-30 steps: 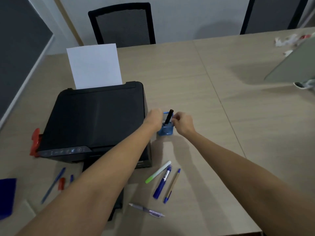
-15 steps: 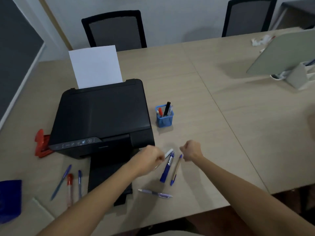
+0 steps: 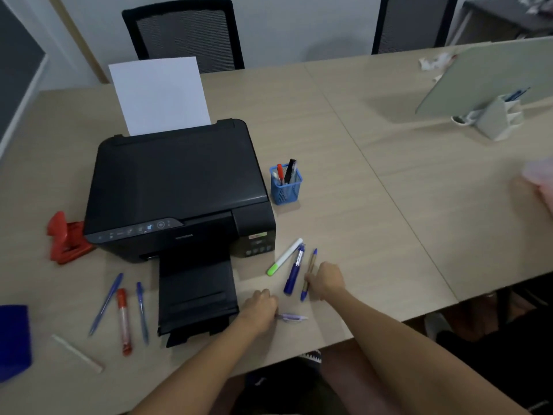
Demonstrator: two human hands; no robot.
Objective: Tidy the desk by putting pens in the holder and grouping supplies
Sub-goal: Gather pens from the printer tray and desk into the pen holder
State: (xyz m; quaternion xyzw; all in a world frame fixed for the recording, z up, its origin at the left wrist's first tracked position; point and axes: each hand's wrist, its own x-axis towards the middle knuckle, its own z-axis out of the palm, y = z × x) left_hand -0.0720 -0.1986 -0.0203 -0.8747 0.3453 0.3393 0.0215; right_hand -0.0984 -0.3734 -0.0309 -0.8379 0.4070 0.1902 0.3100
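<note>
On the pale wooden table, the left hand is closed on a purple pen and the right hand on a tan blue-tipped pen, likely for the blue mesh holder beside the black printer.

Matt wood-grain desk, smooth black plastic printer, blue wire-mesh holder, white paper.

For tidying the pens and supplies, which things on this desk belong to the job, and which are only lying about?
Belong to the job:
- blue mesh holder
- green highlighter
- blue marker
- brown pen
- purple pen
- red marker
- two blue pens
- red hole punch

Only lying about:
- printer
- white paper
- tablet stand
</note>
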